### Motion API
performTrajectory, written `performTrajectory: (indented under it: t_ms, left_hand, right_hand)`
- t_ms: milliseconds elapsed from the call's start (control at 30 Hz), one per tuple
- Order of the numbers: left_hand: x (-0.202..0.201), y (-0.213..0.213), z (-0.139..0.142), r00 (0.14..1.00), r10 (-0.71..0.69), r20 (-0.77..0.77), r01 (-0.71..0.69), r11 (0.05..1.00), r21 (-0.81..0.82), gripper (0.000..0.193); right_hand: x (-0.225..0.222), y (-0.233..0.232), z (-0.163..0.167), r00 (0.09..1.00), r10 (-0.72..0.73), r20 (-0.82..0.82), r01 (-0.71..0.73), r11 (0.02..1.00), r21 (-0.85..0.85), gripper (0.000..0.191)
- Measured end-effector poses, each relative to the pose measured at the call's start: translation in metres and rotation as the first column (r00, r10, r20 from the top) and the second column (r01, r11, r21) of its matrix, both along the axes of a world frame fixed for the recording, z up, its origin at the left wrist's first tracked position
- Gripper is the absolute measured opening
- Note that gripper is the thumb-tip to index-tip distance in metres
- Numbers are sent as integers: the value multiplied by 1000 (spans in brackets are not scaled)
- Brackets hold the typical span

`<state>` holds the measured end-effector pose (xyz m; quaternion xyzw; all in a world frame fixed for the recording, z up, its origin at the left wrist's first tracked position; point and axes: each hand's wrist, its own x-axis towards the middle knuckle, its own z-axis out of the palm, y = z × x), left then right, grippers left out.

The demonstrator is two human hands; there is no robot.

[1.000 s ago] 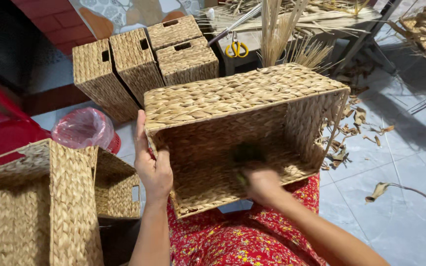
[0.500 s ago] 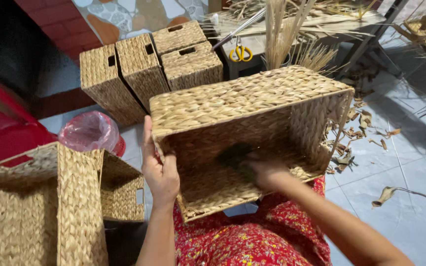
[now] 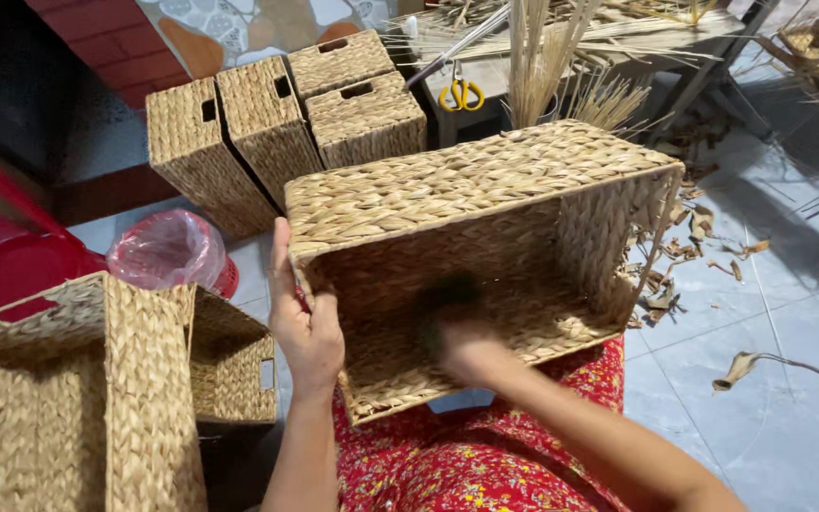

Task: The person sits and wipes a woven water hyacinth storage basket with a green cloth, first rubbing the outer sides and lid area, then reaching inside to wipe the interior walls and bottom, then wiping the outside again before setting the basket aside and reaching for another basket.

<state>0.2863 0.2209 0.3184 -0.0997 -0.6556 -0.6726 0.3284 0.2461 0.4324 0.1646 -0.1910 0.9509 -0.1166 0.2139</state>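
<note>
Tiled floor, centre frame: woven basket (image 3: 485, 218) tipped on lap.
Left hand (image 3: 307, 327) clamps its rim; right hand (image 3: 462, 346) inside, blurred, grip indeterminable.

floor: pale grey-blue tiles (image 3: 770, 417)
far left: four woven rectangular baskets (image 3: 282, 123) standing close together on the tiles
near left: two larger woven baskets (image 3: 97, 398)
beside them: pink plastic bag (image 3: 168, 248)
right: dried leaf scraps (image 3: 689, 251) scattered, one curled strip (image 3: 760, 365) apart
low bench: (image 3: 637, 52), bearing straw and yellow-handled scissors (image 3: 462, 93)
</note>
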Motion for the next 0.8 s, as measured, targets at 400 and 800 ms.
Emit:
performTrajectory:
  t_ms: [400, 800]
  left_hand:
    - [6, 0, -5, 1000, -17, -18, 17, 1000, 6, 79]
    - [0, 0, 0, 999, 35, -13, -35, 999, -33, 73]
  right_hand:
    - [-17, 54, 6, 962, 64, -265, -92, 991, -95, 55]
    - [4, 76, -10, 772, -109, -626, 23, 989, -144, 43]
